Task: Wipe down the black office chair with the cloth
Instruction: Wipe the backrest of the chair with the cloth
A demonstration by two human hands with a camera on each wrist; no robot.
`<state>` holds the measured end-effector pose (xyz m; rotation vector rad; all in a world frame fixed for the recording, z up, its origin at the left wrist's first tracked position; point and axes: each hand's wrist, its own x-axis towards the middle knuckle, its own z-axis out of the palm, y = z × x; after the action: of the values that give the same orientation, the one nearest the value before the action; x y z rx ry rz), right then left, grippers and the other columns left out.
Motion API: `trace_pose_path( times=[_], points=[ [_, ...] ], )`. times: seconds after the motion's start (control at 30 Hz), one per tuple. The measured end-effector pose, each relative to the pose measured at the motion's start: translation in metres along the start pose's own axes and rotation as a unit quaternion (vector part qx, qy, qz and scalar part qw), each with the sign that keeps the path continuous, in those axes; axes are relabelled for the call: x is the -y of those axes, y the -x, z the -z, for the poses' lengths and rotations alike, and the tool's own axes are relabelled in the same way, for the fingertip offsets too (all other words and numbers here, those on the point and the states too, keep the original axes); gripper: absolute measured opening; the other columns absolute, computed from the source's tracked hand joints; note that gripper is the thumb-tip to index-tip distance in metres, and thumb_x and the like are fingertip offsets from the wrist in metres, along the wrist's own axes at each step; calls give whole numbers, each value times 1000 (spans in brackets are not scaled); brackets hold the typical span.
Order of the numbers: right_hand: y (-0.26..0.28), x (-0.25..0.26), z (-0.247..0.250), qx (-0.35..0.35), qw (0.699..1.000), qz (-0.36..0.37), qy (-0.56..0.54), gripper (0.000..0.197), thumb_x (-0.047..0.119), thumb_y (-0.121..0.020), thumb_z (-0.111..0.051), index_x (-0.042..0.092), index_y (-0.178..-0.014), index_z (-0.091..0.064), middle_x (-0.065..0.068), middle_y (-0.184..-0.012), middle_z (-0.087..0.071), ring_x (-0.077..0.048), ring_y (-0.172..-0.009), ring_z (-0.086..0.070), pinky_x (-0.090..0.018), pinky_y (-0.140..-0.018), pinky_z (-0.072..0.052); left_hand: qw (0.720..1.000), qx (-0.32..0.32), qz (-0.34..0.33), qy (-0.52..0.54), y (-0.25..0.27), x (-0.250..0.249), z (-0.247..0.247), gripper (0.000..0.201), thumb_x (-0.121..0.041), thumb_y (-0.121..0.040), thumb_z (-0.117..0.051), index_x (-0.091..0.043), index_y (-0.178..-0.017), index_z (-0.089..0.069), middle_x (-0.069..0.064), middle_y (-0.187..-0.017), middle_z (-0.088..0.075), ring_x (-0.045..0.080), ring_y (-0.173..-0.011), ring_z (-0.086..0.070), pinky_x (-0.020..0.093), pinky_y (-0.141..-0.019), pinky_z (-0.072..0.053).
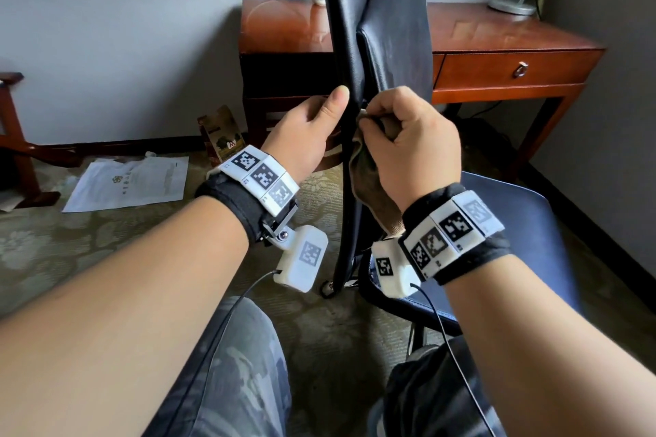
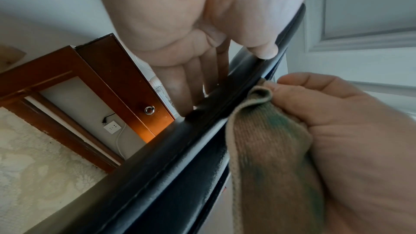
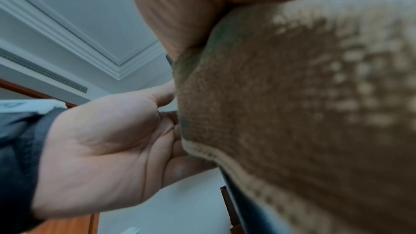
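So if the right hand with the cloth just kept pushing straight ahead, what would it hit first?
Most likely the black chair's backrest: the right hand already holds the cloth against its edge. Beyond that stands the wooden desk, though depth is hard to judge.

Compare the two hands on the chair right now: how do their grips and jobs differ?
The left hand holds the chair bare, thumb on the near side of the backrest edge and fingers behind it; the right hand touches it only through the cloth.
The left fingers lie fairly straight; the right fingers curl round the bunched cloth.
Both work at the same stretch of the edge, each wearing a tagged wristband.
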<state>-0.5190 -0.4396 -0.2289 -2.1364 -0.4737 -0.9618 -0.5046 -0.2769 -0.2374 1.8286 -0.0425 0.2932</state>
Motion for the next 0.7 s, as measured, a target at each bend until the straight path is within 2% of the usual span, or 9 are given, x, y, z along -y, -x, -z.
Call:
trace_pose_path(
  times=[0.07,0.13,0.2,0.27,0.33,0.5,0.6,0.7],
  points=[
    [1,-1,1,-1,1000,-1,0,11,19,-87,-72,22,-96,-68,12,-87,-67,-6,-78,-61,-27,-68,-49,1000,5,-1,-1,0,0,0,50,-104,-65,-45,-68,-91,-67,-16,-117,-75,15,-120,-67,48,-110,-50],
    [1,-1,1,-1,1000,-17,-15,18,19,-88,-72,26,-103,-67,19,-91,-65,1,-78,-59,-17,-70,-44,1000,11,1,16,0,1,0,54,-104,-66,-49,-64,-97,-69,-15,-119,-75,16,-121,-67,49,-109,-51],
    [3,0,-1,-1,999,-30,-39,26,18,-88,-71,28,-111,-64,23,-98,-66,3,-83,-62,-12,-74,-44,1000,12,-1,28,-3,4,-1,61,-102,-68,-52,-57,-105,-71,-13,-122,-75,17,-123,-67,50,-110,-50],
    [5,-1,-4,-8,998,-24,-54,27,16,-87,-71,25,-112,-65,20,-99,-69,1,-89,-65,-15,-77,-49,999,7,-2,31,-4,6,-1,59,-101,-69,-52,-57,-104,-71,-14,-122,-75,17,-123,-67,50,-111,-49],
    [5,-3,-6,-18,999,0,-41,19,14,-87,-71,21,-104,-68,16,-94,-70,-2,-87,-64,-23,-75,-52,1000,6,-3,27,-4,6,-1,54,-100,-70,-51,-59,-100,-70,-14,-121,-75,16,-122,-67,50,-111,-49],
    [6,-13,-11,-21,996,79,23,7,10,-90,-69,13,-96,-70,6,-89,-68,-16,-80,-63,-35,-66,-50,999,16,-4,33,-8,9,0,70,-98,-76,-50,-44,-114,-71,-10,-122,-75,20,-123,-67,52,-111,-48],
    [12,-18,-19,-23,994,97,50,4,12,-93,-66,13,-95,-69,2,-88,-68,-24,-77,-65,-39,-61,-51,999,15,-17,33,-8,7,0,56,-87,-83,-47,-41,-105,-71,-1,-122,-76,24,-119,-70,53,-106,-53],
    [23,-24,-26,6,992,100,79,5,13,-95,-62,15,-93,-67,1,-84,-65,-29,-72,-62,-41,-55,-51,999,19,-9,45,-9,8,-1,50,-79,-81,-52,-39,-106,-69,4,-124,-75,26,-118,-71,54,-104,-54]
  ],
)
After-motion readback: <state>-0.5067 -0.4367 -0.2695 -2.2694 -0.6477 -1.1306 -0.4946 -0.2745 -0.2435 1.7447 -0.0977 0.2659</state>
